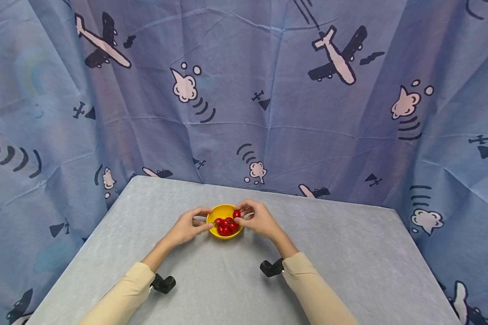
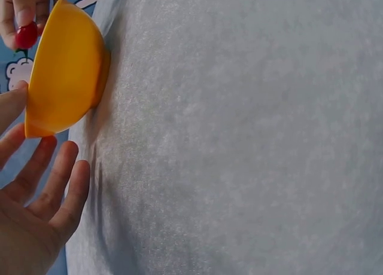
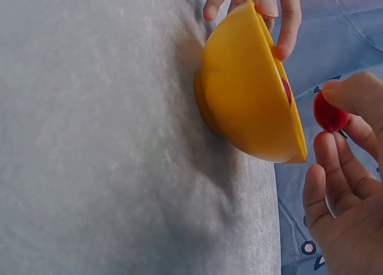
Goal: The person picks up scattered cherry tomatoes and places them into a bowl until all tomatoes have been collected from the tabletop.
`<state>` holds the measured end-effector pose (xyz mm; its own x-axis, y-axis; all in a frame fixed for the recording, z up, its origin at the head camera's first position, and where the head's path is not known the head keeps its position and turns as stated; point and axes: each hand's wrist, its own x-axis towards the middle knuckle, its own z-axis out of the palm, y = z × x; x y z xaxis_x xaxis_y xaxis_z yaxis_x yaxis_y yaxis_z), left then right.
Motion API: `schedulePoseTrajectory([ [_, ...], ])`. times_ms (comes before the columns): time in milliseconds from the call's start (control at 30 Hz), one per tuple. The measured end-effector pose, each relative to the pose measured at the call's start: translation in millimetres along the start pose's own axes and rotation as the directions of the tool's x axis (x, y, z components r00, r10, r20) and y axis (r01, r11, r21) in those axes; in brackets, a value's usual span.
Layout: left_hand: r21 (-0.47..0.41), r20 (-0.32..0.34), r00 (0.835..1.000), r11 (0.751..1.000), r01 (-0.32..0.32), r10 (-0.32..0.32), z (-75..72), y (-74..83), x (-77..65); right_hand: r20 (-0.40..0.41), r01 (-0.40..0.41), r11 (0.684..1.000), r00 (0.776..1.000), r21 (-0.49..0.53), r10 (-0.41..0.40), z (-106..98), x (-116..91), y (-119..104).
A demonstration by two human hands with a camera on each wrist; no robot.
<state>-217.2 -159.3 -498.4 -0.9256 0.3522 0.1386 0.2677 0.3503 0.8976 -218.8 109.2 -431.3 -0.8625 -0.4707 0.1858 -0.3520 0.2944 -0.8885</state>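
Note:
A yellow bowl [image 1: 223,235] stands upright on the table with several red cherry tomatoes [image 1: 226,227] with green stems in it. My left hand [image 1: 185,226] holds the bowl's left rim, its thumb and a finger at the edge, the other fingers spread beside the outer wall in the left wrist view. Between thumb and fingertips my right hand [image 1: 261,220] pinches one cherry tomato [image 3: 330,112] just above the right rim, apart from the bowl. A short green stem hangs from that tomato in the left wrist view. The side wall hides most of the bowl's contents from both wrist views.
A light grey cloth covers the table [image 1: 227,289]. Behind it and at both sides hangs a blue curtain [image 1: 236,108] printed with airplanes and clouds. Each wrist carries a black camera mount, the left one [image 1: 163,284] and the right one [image 1: 271,268] both above the table.

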Motion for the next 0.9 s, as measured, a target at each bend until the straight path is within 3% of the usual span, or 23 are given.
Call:
schedulePoseTrajectory([
  [200,0.013,-0.002,1.0,1.0,-0.017,0.017,1.6,9.4,-5.4,0.001,-0.016,1.0,1.0,-0.013,0.016,1.5,1.5,9.2],
  [433,-0.006,0.024,0.999,1.0,-0.026,0.026,-2.1,43.0,-14.0,-0.011,-0.016,0.999,1.0,-0.05,0.016,2.8,9.8,39.6],
  [667,0.028,0.024,0.999,0.999,-0.026,0.025,0.5,7.1,-4.1,-0.04,-0.036,0.998,0.999,-0.06,0.033,-5.8,3.2,39.3],
  [900,0.057,-0.013,1.0,0.998,-0.017,0.018,-2.2,7.7,-11.1,-0.139,-0.013,0.997,0.99,-0.07,0.004,-32.3,-28.3,50.6],
])
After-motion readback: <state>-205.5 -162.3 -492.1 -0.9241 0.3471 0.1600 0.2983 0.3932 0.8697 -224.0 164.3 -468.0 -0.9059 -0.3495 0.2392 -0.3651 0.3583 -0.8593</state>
